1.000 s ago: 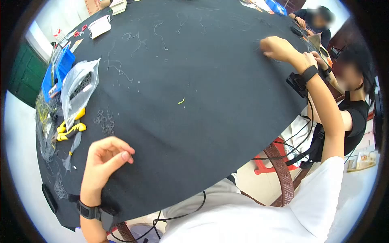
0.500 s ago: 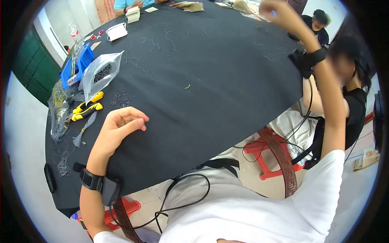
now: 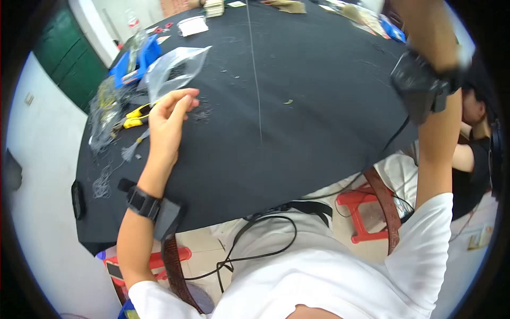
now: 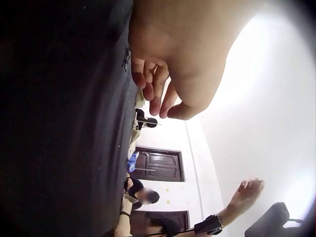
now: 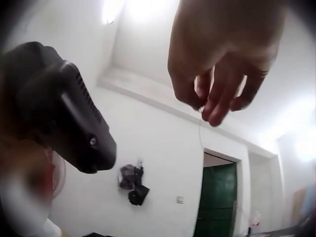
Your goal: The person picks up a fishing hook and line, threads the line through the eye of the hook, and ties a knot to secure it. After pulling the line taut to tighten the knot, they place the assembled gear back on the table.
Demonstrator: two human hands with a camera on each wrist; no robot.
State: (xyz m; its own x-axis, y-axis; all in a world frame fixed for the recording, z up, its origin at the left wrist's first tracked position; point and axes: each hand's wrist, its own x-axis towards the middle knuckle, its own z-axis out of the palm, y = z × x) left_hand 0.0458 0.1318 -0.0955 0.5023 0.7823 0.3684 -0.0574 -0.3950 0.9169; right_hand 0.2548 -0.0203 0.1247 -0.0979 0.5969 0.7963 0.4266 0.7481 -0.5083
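My right hand [image 5: 222, 64] is raised high and pinches a thin pale thread [image 5: 200, 136] that hangs from its fingertips. In the head view the same hand [image 3: 422, 24] is blurred at the upper right edge, while a long fine line of thread [image 3: 256, 74] runs down over the black cloth. Loosely curled, my left hand [image 3: 169, 119] hovers over the table's left side, thumb tip close to the index fingertip. Nothing shows between those fingers in the left wrist view. Just beyond it lies a small pile of dark threads [image 3: 202, 112].
Left of the left hand are yellow-handled pliers [image 3: 135, 117], a clear plastic bag [image 3: 175, 69], a blue bin [image 3: 139, 61] and tangled grey threads [image 3: 103, 114]. A tied tassel [image 3: 130, 151] lies nearer. Another person [image 3: 475, 122] sits at the right. A black cable [image 3: 292, 228] loops over my lap.
My right hand has risen from over the table's right side to above the view's edge. The left hand has moved forward, toward the thread pile, and the head view has shifted.
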